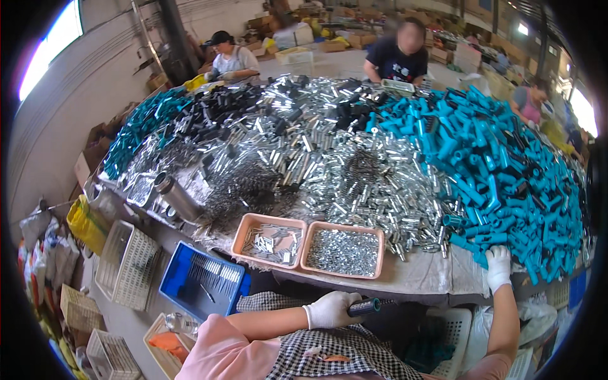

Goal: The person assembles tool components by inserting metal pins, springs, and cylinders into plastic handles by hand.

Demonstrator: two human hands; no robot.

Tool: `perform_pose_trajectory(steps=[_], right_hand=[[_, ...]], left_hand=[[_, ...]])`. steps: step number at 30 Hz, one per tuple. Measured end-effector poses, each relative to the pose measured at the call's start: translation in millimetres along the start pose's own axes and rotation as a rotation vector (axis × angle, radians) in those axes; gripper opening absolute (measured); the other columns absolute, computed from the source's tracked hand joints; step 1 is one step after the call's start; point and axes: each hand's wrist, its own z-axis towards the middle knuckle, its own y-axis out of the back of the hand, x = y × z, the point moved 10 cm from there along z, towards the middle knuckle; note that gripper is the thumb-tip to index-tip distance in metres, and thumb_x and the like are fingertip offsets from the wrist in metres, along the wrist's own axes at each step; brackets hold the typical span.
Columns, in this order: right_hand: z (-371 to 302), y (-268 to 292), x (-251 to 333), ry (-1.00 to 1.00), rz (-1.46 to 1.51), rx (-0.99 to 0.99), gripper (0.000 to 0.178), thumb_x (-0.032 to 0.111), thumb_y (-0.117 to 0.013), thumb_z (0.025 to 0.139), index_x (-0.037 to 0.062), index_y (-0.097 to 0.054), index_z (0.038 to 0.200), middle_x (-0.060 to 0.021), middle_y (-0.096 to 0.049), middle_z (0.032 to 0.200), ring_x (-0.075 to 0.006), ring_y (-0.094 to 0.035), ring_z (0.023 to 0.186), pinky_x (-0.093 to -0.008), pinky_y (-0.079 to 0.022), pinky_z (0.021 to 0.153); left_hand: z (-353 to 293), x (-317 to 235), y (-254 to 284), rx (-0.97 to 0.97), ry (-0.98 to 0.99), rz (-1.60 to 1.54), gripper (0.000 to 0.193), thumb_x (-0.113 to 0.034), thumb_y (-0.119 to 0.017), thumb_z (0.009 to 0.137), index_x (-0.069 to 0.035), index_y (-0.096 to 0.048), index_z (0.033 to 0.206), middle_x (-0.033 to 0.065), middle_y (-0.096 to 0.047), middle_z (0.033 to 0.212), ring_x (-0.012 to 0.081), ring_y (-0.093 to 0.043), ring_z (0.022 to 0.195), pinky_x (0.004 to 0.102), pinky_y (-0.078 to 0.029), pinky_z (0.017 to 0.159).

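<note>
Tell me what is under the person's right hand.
Teal pieces lie just beyond and beside the white-gloved right hand. Whatever is directly under it is covered, so I cannot tell whether it grips a piece.

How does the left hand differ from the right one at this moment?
The left hand holds a dark handle; the right hand is at the near edge of the teal pieces. The left hand points rightward; the right hand points forward. Both wear white gloves.

Glossy, smooth teal plastic angled handles point(484, 149) heap along the right edge of the tabletop point(427, 271); shiny silver metal tubes point(310, 149) lie centrally; salmon rectangular plastic trays point(342, 273) look smooth. Matt white cloth gloves point(324, 310) cover both hands point(498, 269).
</note>
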Motion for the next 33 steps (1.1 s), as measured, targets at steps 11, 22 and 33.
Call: perform_pose_trajectory(steps=[11, 22, 33], right_hand=[[-4.6, 7.7, 8.4, -0.053, 0.292, 0.237, 0.044, 0.003, -0.066, 0.065, 0.0058, -0.053, 0.106, -0.0195, -0.060, 0.106, -0.0413, -0.054, 0.111, -0.0538, -0.030, 0.114], [82.0, 143.8, 102.7, -0.009, 0.454, -0.034, 0.053, 0.011, -0.070, 0.069, 0.0030, -0.059, 0.120, -0.0168, -0.065, 0.093, -0.0361, -0.063, 0.089, -0.0453, -0.050, 0.082], [68.4, 192.7, 328.9, -0.208, 1.856, 1.087, 0.057, 0.001, -0.074, 0.072, -0.0077, -0.058, 0.126, -0.0176, -0.068, 0.103, -0.0248, -0.070, 0.088, -0.0364, -0.059, 0.081]], left_hand=[[-49.6, 31.2, 35.7, -0.217, 0.077, -0.016, 0.033, -0.028, -0.078, 0.077, -0.004, -0.064, 0.094, 0.0168, -0.067, 0.076, 0.0341, -0.068, 0.074, 0.0421, -0.053, 0.068], [-72.5, 44.2, 72.3, -0.316, 0.042, 0.040, 0.033, -0.030, -0.079, 0.077, -0.005, -0.063, 0.090, 0.0174, -0.065, 0.074, 0.0360, -0.067, 0.073, 0.0431, -0.053, 0.066], [-73.9, 23.9, 78.7, -0.159, -0.052, 0.472, 0.030, -0.025, -0.072, 0.078, -0.006, -0.060, 0.098, 0.0150, -0.064, 0.078, 0.0363, -0.067, 0.076, 0.0463, -0.052, 0.067]])
